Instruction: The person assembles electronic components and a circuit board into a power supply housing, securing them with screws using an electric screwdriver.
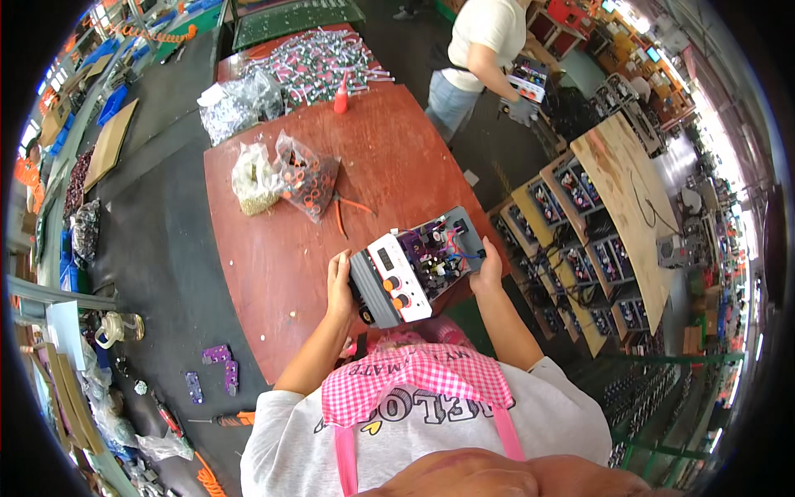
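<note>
Between my hands I hold an open-cased electronic unit (409, 286) over the near edge of the red table. It has a white front panel with a small dark display and orange knobs. A dark grey ribbed part lies along its left side, and a purple circuit board with wires shows inside the casing. My left hand (339, 282) is closed on the grey left end. My right hand (489, 269) grips the right rear end of the casing. The undersides of both grips are hidden.
On the red table (397, 157) lie a bag of orange-and-black rings (308, 178), a bag of small metal parts (255, 184), orange-handled pliers (339, 207) and a red bottle (341, 98). A shelf rack (613, 157) stands right. Beyond, another person (489, 50) holds a similar unit.
</note>
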`<action>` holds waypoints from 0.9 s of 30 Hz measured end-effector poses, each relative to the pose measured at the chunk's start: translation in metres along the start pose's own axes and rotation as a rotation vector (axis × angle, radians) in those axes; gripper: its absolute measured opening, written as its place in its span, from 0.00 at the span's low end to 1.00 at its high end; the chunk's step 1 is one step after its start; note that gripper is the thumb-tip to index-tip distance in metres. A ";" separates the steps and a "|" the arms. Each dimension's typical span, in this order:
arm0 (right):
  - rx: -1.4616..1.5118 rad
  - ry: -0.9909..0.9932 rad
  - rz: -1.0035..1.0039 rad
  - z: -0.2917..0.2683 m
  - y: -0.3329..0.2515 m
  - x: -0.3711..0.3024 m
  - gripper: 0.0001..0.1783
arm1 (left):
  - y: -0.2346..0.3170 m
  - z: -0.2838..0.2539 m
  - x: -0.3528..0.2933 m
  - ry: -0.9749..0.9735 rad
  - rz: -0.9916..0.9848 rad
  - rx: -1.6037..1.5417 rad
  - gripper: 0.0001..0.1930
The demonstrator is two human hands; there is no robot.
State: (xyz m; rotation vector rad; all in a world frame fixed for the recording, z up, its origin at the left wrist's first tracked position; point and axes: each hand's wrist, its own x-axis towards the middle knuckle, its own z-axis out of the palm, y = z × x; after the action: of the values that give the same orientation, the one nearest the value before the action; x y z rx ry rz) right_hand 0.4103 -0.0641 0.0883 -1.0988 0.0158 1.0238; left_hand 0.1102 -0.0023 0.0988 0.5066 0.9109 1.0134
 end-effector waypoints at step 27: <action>-0.517 -0.675 0.482 -0.003 -0.094 0.181 0.19 | -0.045 0.066 0.183 0.444 0.350 0.422 0.16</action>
State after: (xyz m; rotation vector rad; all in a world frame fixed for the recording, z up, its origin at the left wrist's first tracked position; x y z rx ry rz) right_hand 0.5788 0.0489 0.0692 -1.1799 -0.5796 1.8669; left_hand 0.2288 0.1418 0.0269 0.8336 1.4844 1.2840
